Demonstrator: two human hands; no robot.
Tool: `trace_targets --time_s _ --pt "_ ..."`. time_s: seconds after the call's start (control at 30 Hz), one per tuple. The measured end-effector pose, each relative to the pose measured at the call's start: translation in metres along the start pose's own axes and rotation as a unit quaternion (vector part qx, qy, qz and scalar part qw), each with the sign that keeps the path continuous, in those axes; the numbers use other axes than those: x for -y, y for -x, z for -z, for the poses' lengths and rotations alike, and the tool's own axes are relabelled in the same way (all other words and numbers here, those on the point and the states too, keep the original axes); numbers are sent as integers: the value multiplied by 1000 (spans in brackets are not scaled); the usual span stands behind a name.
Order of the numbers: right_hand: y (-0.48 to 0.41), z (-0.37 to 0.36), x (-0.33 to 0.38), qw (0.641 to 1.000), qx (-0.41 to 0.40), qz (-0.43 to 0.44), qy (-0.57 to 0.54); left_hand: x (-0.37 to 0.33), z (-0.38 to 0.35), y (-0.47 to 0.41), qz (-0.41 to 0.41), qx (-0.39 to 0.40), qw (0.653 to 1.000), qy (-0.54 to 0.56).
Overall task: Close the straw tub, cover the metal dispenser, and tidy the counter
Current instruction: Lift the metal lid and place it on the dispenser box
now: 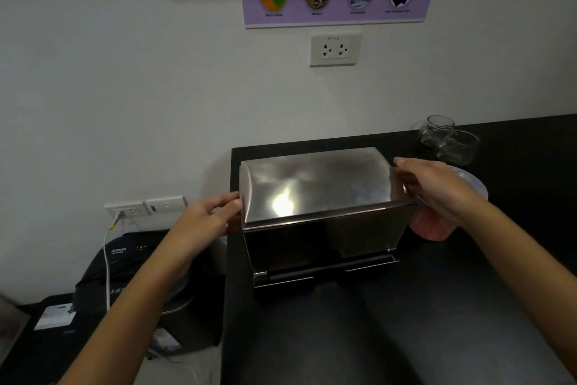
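Observation:
A shiny metal dispenser [321,238] stands on the black counter [390,322], near its left edge. A curved metal lid [315,184] lies on top of it. My left hand [206,222] grips the lid's left end and my right hand [437,191] grips its right end. Behind my right hand sits the straw tub [432,228], a clear container with pink straws showing and a pale lid [471,181] on top; my hand hides most of it.
Two clear glass jars [449,141] stand at the back right of the counter by the white wall. Left of the counter, lower down, a black machine [125,263] is plugged into a wall socket [125,211] by a white cable. A purple poster hangs above.

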State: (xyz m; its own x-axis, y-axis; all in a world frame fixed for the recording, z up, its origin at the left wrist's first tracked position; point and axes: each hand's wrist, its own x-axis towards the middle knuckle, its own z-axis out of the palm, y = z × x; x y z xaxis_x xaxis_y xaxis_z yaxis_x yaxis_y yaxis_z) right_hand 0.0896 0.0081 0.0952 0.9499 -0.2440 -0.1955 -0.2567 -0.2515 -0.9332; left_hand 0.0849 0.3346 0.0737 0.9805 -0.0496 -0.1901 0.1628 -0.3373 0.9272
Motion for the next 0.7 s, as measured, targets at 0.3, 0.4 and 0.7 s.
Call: trace_targets --time_s 0.3,0.4,0.7 --pt "16 27 -22 991 103 -35 -80 22 3 20 3 87 991 103" --pt "18 28 -22 988 110 -45 -102 23 -1 21 13 82 989 124" --pt "22 28 -29 978 118 -49 -168 19 -12 28 16 16 988 154"
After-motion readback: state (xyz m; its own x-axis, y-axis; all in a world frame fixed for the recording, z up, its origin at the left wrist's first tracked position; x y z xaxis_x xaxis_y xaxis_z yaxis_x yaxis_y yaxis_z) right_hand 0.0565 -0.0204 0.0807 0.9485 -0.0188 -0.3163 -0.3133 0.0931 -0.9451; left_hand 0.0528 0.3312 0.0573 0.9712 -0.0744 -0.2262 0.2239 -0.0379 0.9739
